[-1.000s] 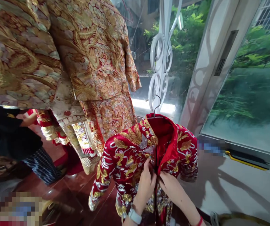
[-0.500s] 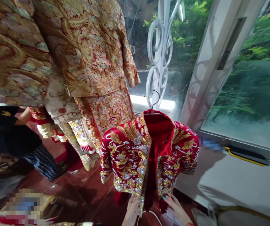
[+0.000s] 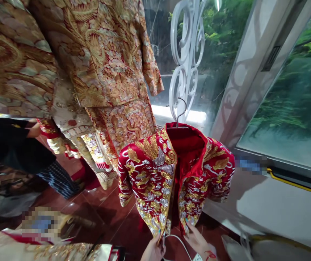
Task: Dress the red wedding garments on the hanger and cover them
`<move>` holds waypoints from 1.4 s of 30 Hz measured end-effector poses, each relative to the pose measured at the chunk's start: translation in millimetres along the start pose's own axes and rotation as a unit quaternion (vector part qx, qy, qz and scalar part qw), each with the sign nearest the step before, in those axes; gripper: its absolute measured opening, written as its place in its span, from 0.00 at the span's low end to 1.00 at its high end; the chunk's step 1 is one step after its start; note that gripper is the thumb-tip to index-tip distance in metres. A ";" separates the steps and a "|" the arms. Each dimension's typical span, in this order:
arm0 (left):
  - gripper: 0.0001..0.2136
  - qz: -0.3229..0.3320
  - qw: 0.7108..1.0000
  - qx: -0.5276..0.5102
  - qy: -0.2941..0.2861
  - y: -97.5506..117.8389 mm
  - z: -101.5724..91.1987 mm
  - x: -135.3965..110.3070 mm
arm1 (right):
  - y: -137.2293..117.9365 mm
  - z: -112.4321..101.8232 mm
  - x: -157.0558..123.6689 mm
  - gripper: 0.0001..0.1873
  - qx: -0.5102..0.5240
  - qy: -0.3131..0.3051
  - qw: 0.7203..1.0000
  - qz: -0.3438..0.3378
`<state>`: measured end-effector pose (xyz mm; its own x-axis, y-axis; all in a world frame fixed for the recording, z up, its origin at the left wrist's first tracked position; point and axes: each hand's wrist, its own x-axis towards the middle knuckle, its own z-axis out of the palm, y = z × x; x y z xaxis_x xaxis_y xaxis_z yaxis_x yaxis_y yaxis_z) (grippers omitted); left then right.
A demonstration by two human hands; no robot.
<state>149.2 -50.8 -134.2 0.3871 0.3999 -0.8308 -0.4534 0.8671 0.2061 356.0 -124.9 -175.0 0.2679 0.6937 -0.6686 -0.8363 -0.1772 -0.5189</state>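
Observation:
A short red jacket (image 3: 152, 177) with gold and silver embroidery hangs open at the front on a metal hanger (image 3: 181, 112). My left hand (image 3: 154, 248) pinches the bottom corner of its left-side front panel, drawing that corner down to a point. At the lower edge of the other front panel, my right hand (image 3: 197, 240) grips the hem between thumb and fingers. A red cord circles my right wrist. The jacket's plain red lining shows through the gap between the panels.
Long gold embroidered garments (image 3: 112, 65) hang at the left. Behind the jacket stands a white scrollwork post (image 3: 184, 54) before glass windows. A person in checked trousers (image 3: 60, 179) is at the left. A white cable (image 3: 181, 241) runs below my hands.
My hands have pulled the jacket's front corners, and the left-side corner is now stretched to a point. The hanger leans slightly more to the right. The camera view has shifted a little.

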 end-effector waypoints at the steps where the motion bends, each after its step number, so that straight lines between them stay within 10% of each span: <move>1: 0.06 -0.021 1.000 -0.002 -0.021 -2.7 -0.3 -3.9 | 1.2 0.8 -8.2 0.24 0.018 -0.017 0.999 0.022; 9: 0.07 -0.045 0.975 0.091 -0.197 -26.5 16.2 -43.4 | 7.6 15.7 -85.1 0.21 -0.029 -0.249 0.966 0.061; 15: 0.20 0.033 0.950 0.136 -0.281 -31.9 28.7 -67.8 | 10.3 37.7 -111.4 0.28 -0.041 -0.262 0.964 0.006; 23: 0.23 0.126 0.954 0.156 -0.225 -42.8 33.0 -81.1 | 19.4 44.5 -110.6 0.29 -0.044 -0.196 0.975 -0.095; 42: 0.23 0.148 0.952 0.191 -0.188 -41.0 29.5 -82.8 | 22.1 55.4 -116.9 0.35 -0.010 -0.159 0.982 -0.103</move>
<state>159.4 -110.7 -58.6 0.5798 0.6597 -0.4781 -0.2901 0.7156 0.6355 279.8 -171.3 -78.8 0.2650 0.8988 -0.3491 -0.7698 -0.0209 -0.6380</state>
